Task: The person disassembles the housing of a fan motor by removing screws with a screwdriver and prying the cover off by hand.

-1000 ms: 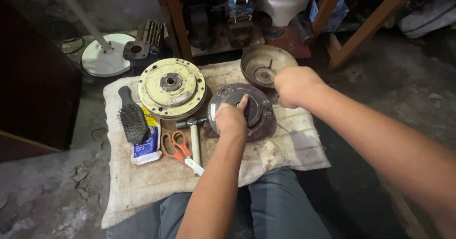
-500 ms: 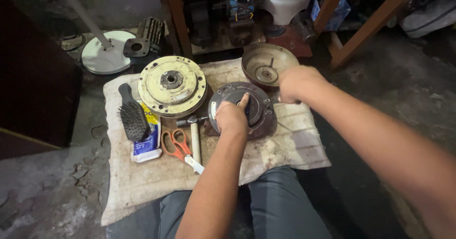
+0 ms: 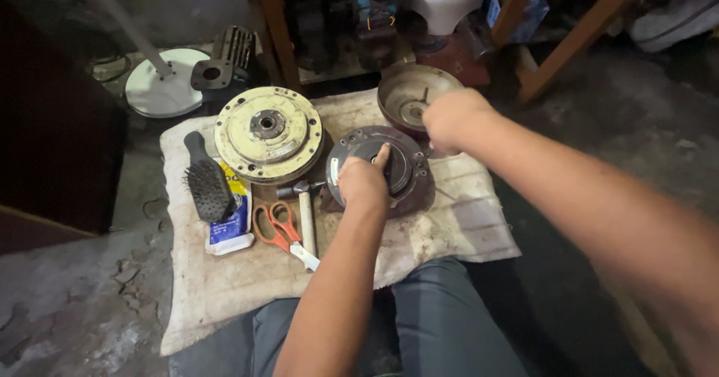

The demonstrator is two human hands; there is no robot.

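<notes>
Left hand (image 3: 365, 182) pressed flat on dark round metal disc (image 3: 383, 167), right hand (image 3: 453, 119) fisted beside rusty bowl-shaped housing (image 3: 408, 92), grip hidden

Dark grey round housing (image 3: 389, 166); pale yellow flywheel disc (image 3: 268, 133); rusty brown bowl (image 3: 411, 96); orange-handled scissors (image 3: 274, 226); black brush (image 3: 207, 182); stained beige cloth (image 3: 225, 280).

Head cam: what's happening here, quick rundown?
A person sits on the floor with a dirty cloth spread in front of their knees. The left hand rests on a dark round metal disc lying on the cloth. The right hand is closed just past it, at the rim of a rusty metal bowl; what it holds cannot be seen. On the cloth to the left lie a cream round plate, a black brush, orange scissors and a hammer.
</notes>
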